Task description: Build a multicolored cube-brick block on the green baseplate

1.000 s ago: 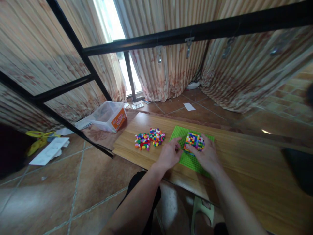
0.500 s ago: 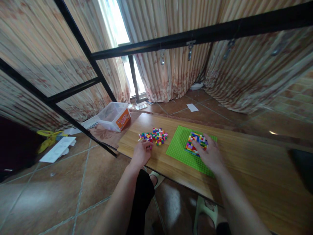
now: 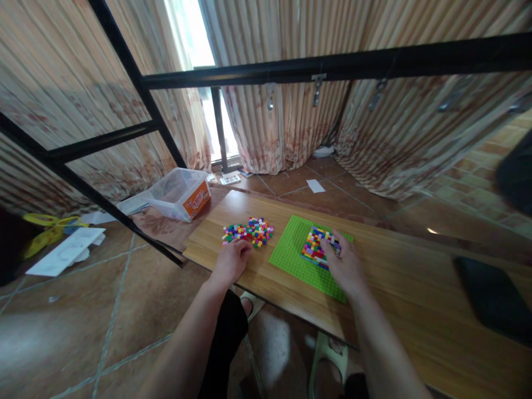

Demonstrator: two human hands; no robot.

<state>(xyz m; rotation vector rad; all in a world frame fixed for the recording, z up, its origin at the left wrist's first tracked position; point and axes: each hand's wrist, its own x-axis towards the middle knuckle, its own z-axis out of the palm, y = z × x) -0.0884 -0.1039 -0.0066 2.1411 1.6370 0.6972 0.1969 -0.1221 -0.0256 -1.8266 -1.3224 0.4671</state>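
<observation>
My left hand (image 3: 233, 259) is at the near edge of a loose pile of small coloured toy bricks (image 3: 253, 227), on the left part of the wooden table. Its fingers are curled together, and whatever is between them is hidden. To the right, a green studded baseplate (image 3: 286, 259) carries a square, multicoloured brick build (image 3: 315, 244) several bricks across. Over the build's right side rests my right hand (image 3: 344, 263), thumb and fingers apart. The thumb reaches onto the top of the build, while the hand covers its right part.
A dark flat object (image 3: 494, 299) lies at the right of the wooden table (image 3: 403, 288). Beyond the table's left end stands a clear plastic box (image 3: 178, 191) with an orange label. A black metal frame (image 3: 249, 75) crosses in front of striped curtains. White sheets (image 3: 68, 249) lie on the tiled floor.
The view has swung right, showing more of the dark flat object. My left fingers have drawn together, and the pink brick seen by them earlier is out of sight. My right hand stays at the build.
</observation>
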